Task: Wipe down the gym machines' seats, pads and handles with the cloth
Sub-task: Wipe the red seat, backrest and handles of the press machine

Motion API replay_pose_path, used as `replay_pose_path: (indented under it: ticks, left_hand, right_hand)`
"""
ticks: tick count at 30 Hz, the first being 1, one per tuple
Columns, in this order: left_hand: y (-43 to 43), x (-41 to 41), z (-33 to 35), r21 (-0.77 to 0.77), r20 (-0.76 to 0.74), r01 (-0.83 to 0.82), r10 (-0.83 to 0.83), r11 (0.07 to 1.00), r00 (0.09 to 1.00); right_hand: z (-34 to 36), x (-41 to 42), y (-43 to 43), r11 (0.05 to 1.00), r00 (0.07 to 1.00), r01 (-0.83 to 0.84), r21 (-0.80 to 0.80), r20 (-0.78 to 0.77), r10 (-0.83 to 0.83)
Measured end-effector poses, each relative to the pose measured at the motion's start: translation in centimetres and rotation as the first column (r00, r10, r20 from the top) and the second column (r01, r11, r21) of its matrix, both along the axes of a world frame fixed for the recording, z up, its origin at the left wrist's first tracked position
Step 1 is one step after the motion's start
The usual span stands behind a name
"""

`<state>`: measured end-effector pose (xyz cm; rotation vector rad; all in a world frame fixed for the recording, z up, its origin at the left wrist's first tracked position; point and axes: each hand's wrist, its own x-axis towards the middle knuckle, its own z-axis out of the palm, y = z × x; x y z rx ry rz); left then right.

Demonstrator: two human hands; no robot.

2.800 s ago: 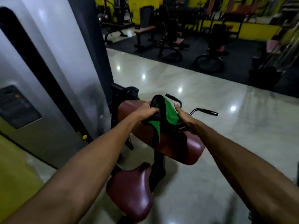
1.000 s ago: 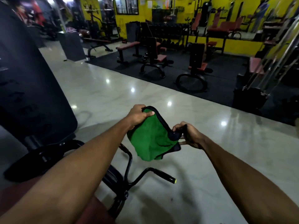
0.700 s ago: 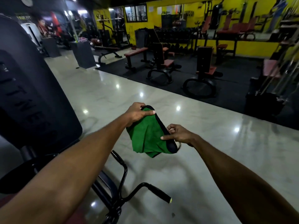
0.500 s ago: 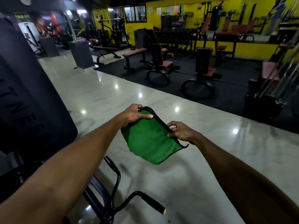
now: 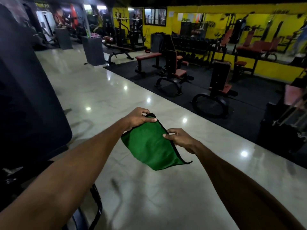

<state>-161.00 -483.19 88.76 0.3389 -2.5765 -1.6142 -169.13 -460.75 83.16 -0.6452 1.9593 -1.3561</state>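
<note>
Holding the green cloth [image 5: 149, 145] out in mid-air over the shiny floor [image 5: 149, 188], you pinch its top corner with your left hand [image 5: 137, 117] and its dark-trimmed edge with your right hand [image 5: 178, 138]; a black bar [image 5: 98, 208], probably a machine handle, sits low left

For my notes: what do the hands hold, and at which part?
The green cloth: left hand pinches its top corner, right hand pinches its black-trimmed edge.

Bare forearms [image 5: 78, 165] lead to a bare left hand [image 5: 138, 117] and right hand [image 5: 180, 138].
</note>
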Motion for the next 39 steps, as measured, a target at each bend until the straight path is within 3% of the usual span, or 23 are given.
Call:
replay_pose_path:
  ticks: [2, 4, 6, 8, 10, 12, 13, 15, 16, 17, 22, 26, 30, 31, 34, 39]
  left_hand:
    - [-1.6, -0.7, 0.1, 0.027, 0.031, -0.084, 0.084, 0.996, 0.996]
    - [-3.4, -1.1, 0.0, 0.176, 0.119, -0.121, 0.101, 0.977, 0.988]
    - [-5.1, -1.2, -0.4, 0.328, 0.24, -0.117, 0.037, 0.937, 0.97]
    - [-6.2, -1.4, -1.9, 0.364, 0.34, -0.095, -0.037, 0.926, 0.94]
    - [-7.0, -2.5, -4.1, 0.46, 0.363, -0.155, -0.027, 0.874, 0.931]
    - [-7.1, -3.9, -5.8, 0.672, 0.286, -0.283, 0.113, 0.684, 0.952]
    - [-7.0, -5.3, -6.5, 0.793, 0.224, -0.303, 0.21, 0.528, 0.952]
    - [-6.6, -7.9, -7.7, 0.929, 0.121, -0.247, 0.403, 0.275, 0.907]
    - [-6.0, -8.8, -8.3, 0.951, 0.119, -0.233, 0.453, 0.204, 0.883]
    - [-5.3, -9.8, -8.7, 0.951, 0.128, -0.245, 0.479, 0.19, 0.869]
    - [-3.8, -14.9, -9.2, 0.842, 0.19, -0.421, 0.545, 0.337, 0.816]
    - [-6.2, -17.9, -8.1, 0.835, 0.185, -0.492, 0.716, 0.247, 0.673]
    - [-8.0, -20.5, -8.7, 0.594, 0.123, -0.616, 0.698, 0.518, 0.706]
    - [-8.9, -21.0, -8.9, 0.554, 0.109, -0.646, 0.724, 0.524, 0.681]
    - [-12.1, -22.6, -8.8, 0.666, 0.097, -0.656, 0.831, 0.355, 0.548]
    - [-20.1, -26.1, -9.9, 0.65, 0.113, -0.635, 0.774, 0.417, 0.623]
  right_hand:
    - [-0.2, -1.9, -1.3, 1.0, 0.999, 0.021, -0.02, 0.03, -0.021]
    - [-0.2, -4.0, -2.7, 0.999, 0.994, -0.01, -0.053, 0.109, 0.015]
    - [-0.1, -6.3, -4.0, 0.99, 0.965, -0.013, -0.143, 0.257, 0.05]
    - [0.0, -8.6, -5.3, 0.968, 0.916, -0.002, -0.253, 0.387, 0.103]
    - [0.1, -11.1, -6.6, 0.949, 0.874, 0.014, -0.316, 0.465, 0.142]
    - [-0.1, -13.3, -8.0, 0.933, 0.841, 0.042, -0.357, 0.517, 0.16]
    - [-0.2, -15.0, -8.7, 0.931, 0.827, 0.061, -0.361, 0.54, 0.155]
    - [-0.6, -18.1, -10.2, 0.924, 0.797, 0.096, -0.37, 0.584, 0.151]
    - [-0.9, -19.2, -10.8, 0.921, 0.783, 0.123, -0.37, 0.606, 0.139]
    - [-0.9, -20.3, -11.5, 0.922, 0.778, 0.141, -0.361, 0.617, 0.122]
    - [-2.2, -26.4, -14.4, 0.951, 0.815, 0.172, -0.255, 0.579, 0.008]
    - [-2.7, -30.6, -16.3, 0.959, 0.845, 0.112, -0.261, 0.533, 0.047]
    - [-2.6, -33.3, -19.5, 0.957, 0.836, 0.095, -0.273, 0.544, 0.072]
    - [-2.6, -33.8, -20.4, 0.958, 0.834, 0.091, -0.272, 0.547, 0.076]
    - [-3.1, -35.7, -23.9, 0.962, 0.851, 0.05, -0.267, 0.515, 0.099]
    - [-3.9, -39.4, -32.4, 0.963, 0.842, -0.05, -0.266, 0.507, 0.184]
